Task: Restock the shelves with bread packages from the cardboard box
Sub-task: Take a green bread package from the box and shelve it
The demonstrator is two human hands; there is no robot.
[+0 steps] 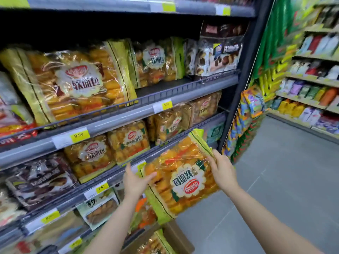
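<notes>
A bread package (181,178), clear wrap with yellow-green ends and a label turned upside down, is held in front of the lower shelves. My left hand (134,182) touches its left end with fingers spread and thumb on the front. My right hand (222,170) grips its upper right end. Below, the cardboard box (176,239) stands on the floor with another bread package (156,243) inside. Matching bread packages (73,83) stand on the upper shelf (183,92), with a bare gap at its middle.
Smaller bread packs (128,142) fill the shelf below. Dark chocolate-cake bags (218,57) stand at the upper shelf's right end. Yellow price tags (79,136) line the shelf rails. A grey floor aisle (275,180) runs right, past hanging snack bags (253,101) and a far shelf (311,99).
</notes>
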